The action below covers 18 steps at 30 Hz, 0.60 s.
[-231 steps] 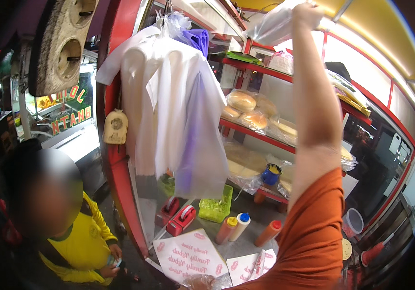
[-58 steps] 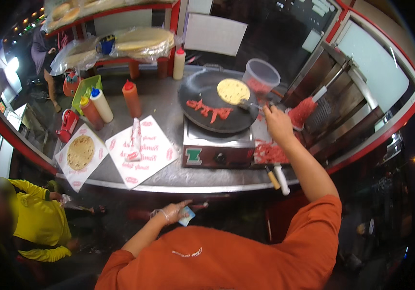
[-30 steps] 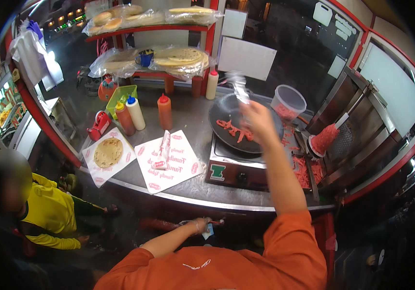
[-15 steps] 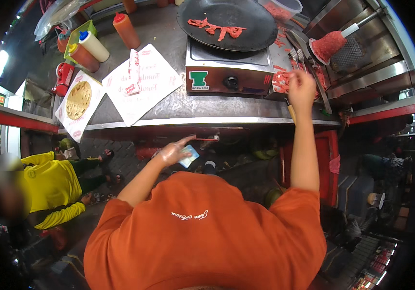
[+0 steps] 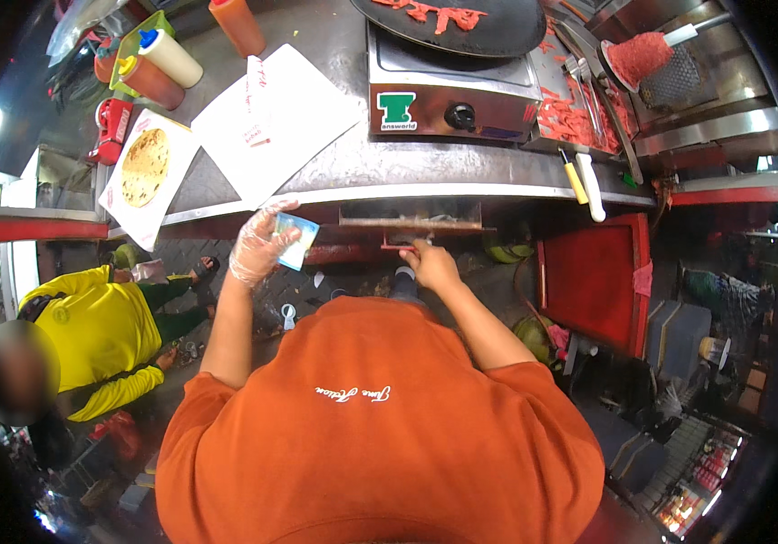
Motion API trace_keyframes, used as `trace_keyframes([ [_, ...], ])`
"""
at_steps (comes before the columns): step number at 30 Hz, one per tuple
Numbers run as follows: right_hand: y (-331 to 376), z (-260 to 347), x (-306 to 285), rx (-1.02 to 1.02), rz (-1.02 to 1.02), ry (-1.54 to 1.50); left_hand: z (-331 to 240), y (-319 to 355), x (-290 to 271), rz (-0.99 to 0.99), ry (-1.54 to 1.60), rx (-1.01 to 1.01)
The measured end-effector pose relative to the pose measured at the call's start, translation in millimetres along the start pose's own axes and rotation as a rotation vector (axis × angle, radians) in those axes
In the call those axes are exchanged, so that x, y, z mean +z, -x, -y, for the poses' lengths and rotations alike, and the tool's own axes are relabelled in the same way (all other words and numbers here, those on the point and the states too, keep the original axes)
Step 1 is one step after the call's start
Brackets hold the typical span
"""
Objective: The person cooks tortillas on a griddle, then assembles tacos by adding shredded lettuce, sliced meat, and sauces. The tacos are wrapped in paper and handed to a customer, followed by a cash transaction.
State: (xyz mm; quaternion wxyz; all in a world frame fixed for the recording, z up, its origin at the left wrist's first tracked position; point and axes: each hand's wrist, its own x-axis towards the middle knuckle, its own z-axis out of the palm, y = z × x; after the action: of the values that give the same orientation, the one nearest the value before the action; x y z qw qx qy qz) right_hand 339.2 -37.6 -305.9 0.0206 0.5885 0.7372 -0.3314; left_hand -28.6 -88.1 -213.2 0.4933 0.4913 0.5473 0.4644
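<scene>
My left hand (image 5: 257, 245), in a clear plastic glove, pinches a light-blue banknote (image 5: 297, 241) just off the counter's front edge. My right hand (image 5: 431, 266) is bare and closed at the red front edge of a shallow drawer (image 5: 411, 214) under the counter. The drawer stands partly pulled out, and its contents are too dark to make out. Above my left hand, a white paper sheet (image 5: 266, 118) with a folded wrapper (image 5: 257, 104) lies on the counter. Beside it, a round flatbread (image 5: 146, 169) rests on another sheet.
A black pan (image 5: 452, 32) with red meat strips sits on a gas stove (image 5: 452, 113). Right of it are a tray of meat (image 5: 570, 118), tongs (image 5: 588, 95), a white-handled knife (image 5: 592, 190) and a meat spit (image 5: 638, 62). Squeeze bottles (image 5: 171, 59) stand left. A person in yellow (image 5: 103, 322) is at left.
My right hand has come down from the meat tray to the drawer, which now stands further out. My left hand has moved left and up with the banknote. The whole view has shifted.
</scene>
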Motion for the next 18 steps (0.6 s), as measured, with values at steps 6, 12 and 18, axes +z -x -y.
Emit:
trace_keyframes([
  [6,65,-6,9,0.0,0.298,0.046,-7,-2,-12,-0.033,-0.202,0.009],
  [12,90,-6,-2,-0.071,0.338,-0.014,3,0,5,-0.002,-0.002,-0.118],
  [18,90,11,-111,-0.246,0.805,-0.046,-10,-10,17,0.061,-0.198,0.018],
])
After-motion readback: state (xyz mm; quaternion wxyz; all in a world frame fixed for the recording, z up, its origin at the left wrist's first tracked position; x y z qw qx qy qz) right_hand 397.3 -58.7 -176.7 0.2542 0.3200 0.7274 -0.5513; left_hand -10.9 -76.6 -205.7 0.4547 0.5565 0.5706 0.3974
